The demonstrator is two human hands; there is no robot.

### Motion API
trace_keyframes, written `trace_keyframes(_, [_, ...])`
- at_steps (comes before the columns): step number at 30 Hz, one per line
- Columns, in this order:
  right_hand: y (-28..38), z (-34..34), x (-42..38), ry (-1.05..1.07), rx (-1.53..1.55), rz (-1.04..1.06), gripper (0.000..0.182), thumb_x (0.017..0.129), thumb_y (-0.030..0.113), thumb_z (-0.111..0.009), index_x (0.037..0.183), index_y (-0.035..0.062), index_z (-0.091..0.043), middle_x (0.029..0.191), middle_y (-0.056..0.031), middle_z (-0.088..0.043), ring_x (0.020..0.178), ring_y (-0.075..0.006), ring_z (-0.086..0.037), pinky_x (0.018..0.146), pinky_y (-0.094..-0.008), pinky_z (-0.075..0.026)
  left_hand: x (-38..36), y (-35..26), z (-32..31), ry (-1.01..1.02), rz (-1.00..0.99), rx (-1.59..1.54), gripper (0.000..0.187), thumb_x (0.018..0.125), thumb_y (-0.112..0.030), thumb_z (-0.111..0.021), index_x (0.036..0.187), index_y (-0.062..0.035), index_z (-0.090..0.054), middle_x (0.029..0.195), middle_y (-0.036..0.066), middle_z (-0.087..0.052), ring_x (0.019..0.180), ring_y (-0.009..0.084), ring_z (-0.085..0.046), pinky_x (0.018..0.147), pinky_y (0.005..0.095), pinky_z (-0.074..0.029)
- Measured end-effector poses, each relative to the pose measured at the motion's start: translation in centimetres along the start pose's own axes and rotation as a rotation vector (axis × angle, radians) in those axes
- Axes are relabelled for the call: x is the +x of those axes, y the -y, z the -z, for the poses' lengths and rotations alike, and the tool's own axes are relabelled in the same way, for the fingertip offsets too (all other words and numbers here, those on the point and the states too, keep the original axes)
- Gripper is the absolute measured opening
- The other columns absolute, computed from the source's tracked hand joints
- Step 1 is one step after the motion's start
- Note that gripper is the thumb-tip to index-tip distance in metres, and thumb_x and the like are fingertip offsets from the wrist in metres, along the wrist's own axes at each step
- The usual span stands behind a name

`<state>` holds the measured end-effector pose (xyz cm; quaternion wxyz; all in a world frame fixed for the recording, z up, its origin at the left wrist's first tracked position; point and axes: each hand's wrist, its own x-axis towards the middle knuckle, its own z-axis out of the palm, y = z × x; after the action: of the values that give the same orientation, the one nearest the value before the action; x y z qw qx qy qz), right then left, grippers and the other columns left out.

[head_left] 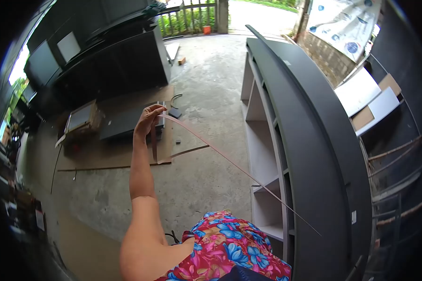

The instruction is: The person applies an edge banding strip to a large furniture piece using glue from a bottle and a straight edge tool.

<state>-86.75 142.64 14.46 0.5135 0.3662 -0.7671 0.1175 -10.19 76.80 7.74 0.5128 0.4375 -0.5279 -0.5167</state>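
Note:
My left hand (151, 117) is raised in front of me, its fingers pinched on a long, thin, pinkish-brown strip (211, 145). The strip looks like edge banding. One length of it slants down to the right, its far end over the dark top of a long cabinet (309, 117). A shorter brown length hangs straight down below the hand. The cabinet has pale open compartments (263, 150) along its left side. My right hand is out of view.
Dark panels (131, 119) and a small framed box (82, 117) lie on cardboard (112, 159) at the left. Behind them stands a large black cabinet (122, 65). White and brown boards (368, 98) lean at the right. The floor (206, 178) is concrete.

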Motion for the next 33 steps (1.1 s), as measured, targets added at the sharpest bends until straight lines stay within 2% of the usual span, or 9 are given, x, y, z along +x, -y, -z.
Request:
trace_keyframes(5, [0.3, -9.3, 3.0, 0.060, 0.118, 0.168, 0.035, 0.080, 0.041, -0.068, 0.068, 0.0089, -0.061, 0.063, -0.0061, -0.058, 0.050, -0.0205, -0.052, 0.049, -0.0331, -0.044, -6.8, -1.6, 4.8, -0.184, -0.061, 0.020, 0.015, 0.085, -0.018, -0.063, 0.087, -0.0036, -0.065, 0.056, -0.008, -0.046, 0.043, -0.0005, -0.031, 0.039, 0.0167, -0.021])
trace_keyframes(9, [4.8, -11.7, 5.4, 0.111, 0.428, 0.124, 0.029, 0.080, 0.034, -0.069, 0.073, 0.0059, -0.063, 0.066, -0.0074, -0.060, 0.056, -0.0203, -0.055, 0.054, -0.0317, -0.046, -10.8, -2.6, 7.6, -0.261, -0.098, -0.007, 0.014, 0.084, -0.016, -0.063, 0.088, -0.0030, -0.065, 0.058, -0.008, -0.047, 0.043, -0.0012, -0.030, 0.038, 0.0163, -0.020])
trace_keyframes(13, [4.0, -14.5, 5.2, 0.336, 0.351, 0.034, 0.026, 0.080, 0.028, -0.069, 0.072, 0.0042, -0.064, 0.072, -0.0090, -0.062, 0.063, -0.0221, -0.057, 0.059, -0.0319, -0.047, -13.4, -3.8, 8.2, -0.347, -0.103, 0.041, 0.014, 0.084, -0.017, -0.064, 0.088, -0.0034, -0.065, 0.059, -0.008, -0.049, 0.042, -0.0017, -0.030, 0.038, 0.0163, -0.020])
trace_keyframes(18, [6.9, -12.1, 5.8, 0.559, 0.164, -0.186, 0.026, 0.080, 0.023, -0.069, 0.066, 0.0014, -0.062, 0.081, -0.0124, -0.062, 0.074, -0.0233, -0.058, 0.065, -0.0337, -0.047, -13.8, -4.7, 8.4, -0.332, -0.101, 0.100, 0.013, 0.084, -0.016, -0.064, 0.087, -0.0037, -0.065, 0.060, -0.007, -0.051, 0.042, -0.0019, -0.030, 0.038, 0.0160, -0.020])
trace_keyframes(24, [7.6, -8.3, 5.5, 0.392, 0.393, -0.051, 0.022, 0.081, 0.021, -0.067, 0.072, 0.0016, -0.066, 0.092, -0.0146, -0.064, 0.081, -0.0236, -0.059, 0.069, -0.0343, -0.047, -11.1, -5.4, 7.3, -0.311, -0.085, 0.200, 0.015, 0.083, -0.019, -0.065, 0.087, -0.0045, -0.066, 0.059, -0.008, -0.048, 0.045, -0.0017, -0.033, 0.040, 0.0163, -0.022])
trace_keyframes(26, [6.9, -7.2, 5.2, 0.692, 0.220, -0.427, 0.020, 0.083, 0.022, -0.067, 0.069, 0.0065, -0.066, 0.103, -0.0202, -0.064, 0.098, -0.0247, -0.062, 0.075, -0.0331, -0.049, -9.6, -5.8, 5.9, -0.296, -0.085, 0.244, 0.017, 0.082, -0.021, -0.065, 0.088, -0.0049, -0.066, 0.059, -0.008, -0.047, 0.047, -0.0013, -0.034, 0.041, 0.0167, -0.023])
trace_keyframes(27, [-2.0, -13.0, 0.3, 0.638, 0.167, -0.299, 0.028, 0.087, 0.025, -0.063, 0.074, 0.0011, -0.053, 0.072, -0.0086, -0.055, 0.065, -0.0197, -0.052, 0.062, -0.0319, -0.044, -8.5, -5.4, 5.7, -0.263, -0.084, 0.272, 0.018, 0.082, -0.022, -0.066, 0.088, -0.0051, -0.066, 0.058, -0.009, -0.046, 0.047, -0.0011, -0.034, 0.042, 0.0171, -0.023])
trace_keyframes(28, [-1.6, -11.7, -0.5, 0.504, 0.181, -0.264, 0.032, 0.088, 0.028, -0.061, 0.070, 0.0038, -0.049, 0.061, -0.0038, -0.039, 0.056, -0.0150, -0.040, 0.052, -0.0308, -0.037, -7.2, -5.2, 5.5, -0.227, -0.088, 0.297, 0.020, 0.081, -0.024, -0.066, 0.088, -0.0053, -0.066, 0.058, -0.009, -0.046, 0.047, -0.0009, -0.034, 0.042, 0.0175, -0.023])
trace_keyframes(33, [-0.2, -2.8, -0.4, 0.501, 0.255, -0.320, 0.036, 0.088, 0.026, -0.061, 0.069, 0.0012, -0.042, 0.064, -0.0019, -0.032, 0.059, -0.0126, -0.031, 0.053, -0.0290, -0.030, -0.5, -5.1, 2.5, -0.073, -0.074, 0.291, 0.018, 0.084, -0.021, -0.063, 0.090, -0.0049, -0.066, 0.057, -0.010, -0.045, 0.046, -0.0022, -0.031, 0.041, 0.0173, -0.020])
